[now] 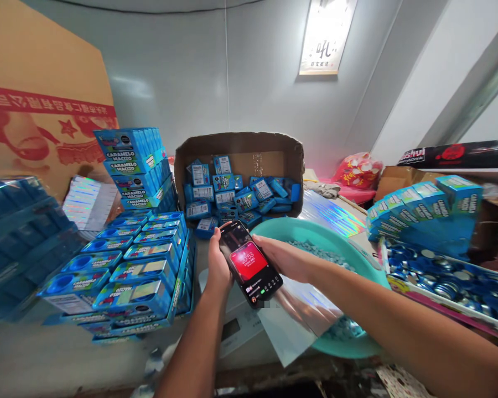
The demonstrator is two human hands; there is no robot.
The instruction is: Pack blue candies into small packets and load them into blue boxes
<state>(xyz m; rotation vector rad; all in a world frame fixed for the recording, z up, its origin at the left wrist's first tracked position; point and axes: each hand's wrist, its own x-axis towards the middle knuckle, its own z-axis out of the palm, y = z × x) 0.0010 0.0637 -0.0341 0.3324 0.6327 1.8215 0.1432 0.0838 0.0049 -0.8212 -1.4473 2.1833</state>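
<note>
A smartphone point(249, 264) with a lit screen showing a red panel is tilted in the middle of the head view. My left hand point(219, 268) is closed around its left edge, thumb along the side. On the upper right edge rests my right hand point(283, 257), closed against the phone, its fingers partly hidden behind it. Below my right wrist lies a shiny clear plastic sheet point(288, 331), partly over a white scale point(241, 333). A turquoise basin point(377, 276) of small pale wrapped pieces stands under my right forearm.
Blue candy boxes point(143, 271) are stacked at the left. Behind the phone, a cardboard box point(238, 145) holds loose blue packets. To the right, a tray point(448, 287) contains blue and silver round lids beside fanned blue cartons point(427, 210). A large carton point(45, 72) rises far left.
</note>
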